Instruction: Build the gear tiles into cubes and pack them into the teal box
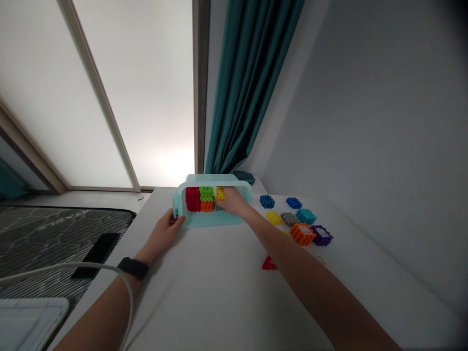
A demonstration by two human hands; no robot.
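Observation:
A light-teal plastic bin (214, 222) stands on the white table. Inside it are red toothed blocks (192, 199), a green one (206, 193) and an orange one (206, 206). My left hand (166, 234) grips the bin's left end, fingers curled at its rim. My right hand (233, 201) reaches into the bin's right part, its fingers closed against a yellow toothed block (220, 193). A bit of grey shows under those fingertips; its shape is mostly hidden.
Right of the bin lie loose toothed blocks: blue (267, 201), yellow (273, 218), grey (289, 219), teal (305, 216), orange (302, 234) and purple (321, 235). A red piece (269, 263) is partly behind my right forearm. A white cable (91, 264) crosses my left forearm.

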